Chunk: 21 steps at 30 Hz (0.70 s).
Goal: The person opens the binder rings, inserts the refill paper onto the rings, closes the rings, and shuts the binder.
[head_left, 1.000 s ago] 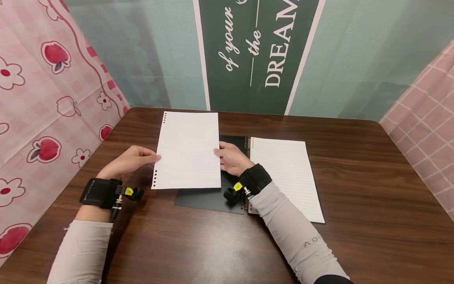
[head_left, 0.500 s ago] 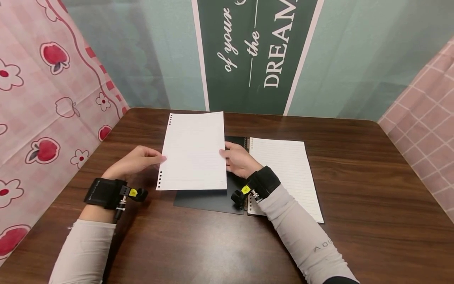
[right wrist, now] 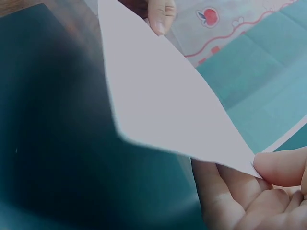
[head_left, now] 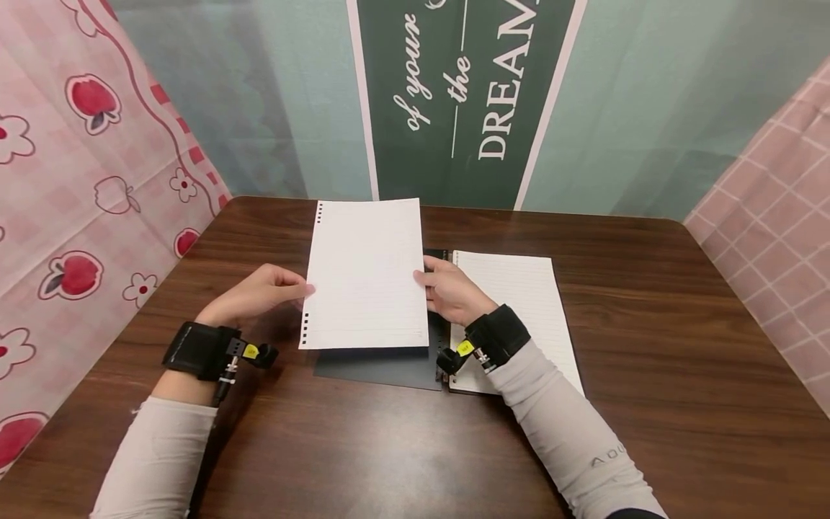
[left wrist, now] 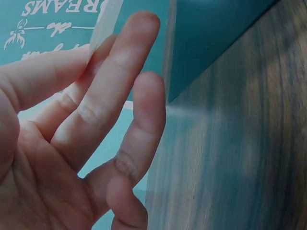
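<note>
A white loose-leaf sheet with holes punched along its left edge is held above the dark cover of an open ring-bound notebook. My left hand pinches its left edge; in the left wrist view, the other fingers of this hand spread behind the paper. At the opposite edge, my right hand grips it between thumb and fingers. The right wrist view has the sheet bowing slightly between both hands. Ruled pages lie on the notebook's right side, partly hidden by my right forearm.
The notebook rests on a dark wooden table. A green cloth with white lettering hangs behind the table. Patterned pink cloths hang at the left and right.
Both hands have carried the sheet to the right, so it now covers more of the dark cover near the rings. Their grip looks the same. The notebook stays put.
</note>
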Motion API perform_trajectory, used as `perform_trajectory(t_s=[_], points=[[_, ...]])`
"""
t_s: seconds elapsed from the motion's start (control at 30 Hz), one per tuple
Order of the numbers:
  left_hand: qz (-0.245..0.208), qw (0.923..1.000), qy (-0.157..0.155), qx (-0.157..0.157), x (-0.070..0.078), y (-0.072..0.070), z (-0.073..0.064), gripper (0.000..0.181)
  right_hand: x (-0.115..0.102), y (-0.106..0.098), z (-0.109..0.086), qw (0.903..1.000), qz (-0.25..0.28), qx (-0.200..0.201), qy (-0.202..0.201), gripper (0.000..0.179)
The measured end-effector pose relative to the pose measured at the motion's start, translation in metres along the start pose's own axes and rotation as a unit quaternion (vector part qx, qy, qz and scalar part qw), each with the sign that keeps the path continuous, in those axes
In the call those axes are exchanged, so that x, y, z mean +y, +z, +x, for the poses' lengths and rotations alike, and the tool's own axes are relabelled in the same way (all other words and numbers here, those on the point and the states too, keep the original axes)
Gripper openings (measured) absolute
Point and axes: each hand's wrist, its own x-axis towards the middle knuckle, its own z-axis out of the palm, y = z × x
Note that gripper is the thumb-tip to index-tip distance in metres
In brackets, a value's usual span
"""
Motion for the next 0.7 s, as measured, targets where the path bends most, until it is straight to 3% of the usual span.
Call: perform_trajectory(t_s=[0.37, 0.7], points=[[-0.03, 0.9994, 0.0, -0.017, 0.007, 0.009, 0.008, 0.03, -0.002, -0.012, -0.012, 0.9993, -0.037, 0.003, -0.005, 0.051], [-0.047, 0.9979, 0.017, -0.041, 0.014, 0.021, 0.019, 0.03, 0.0, -0.028, -0.029, 0.9991, -0.04, 0.009, -0.009, 0.051]])
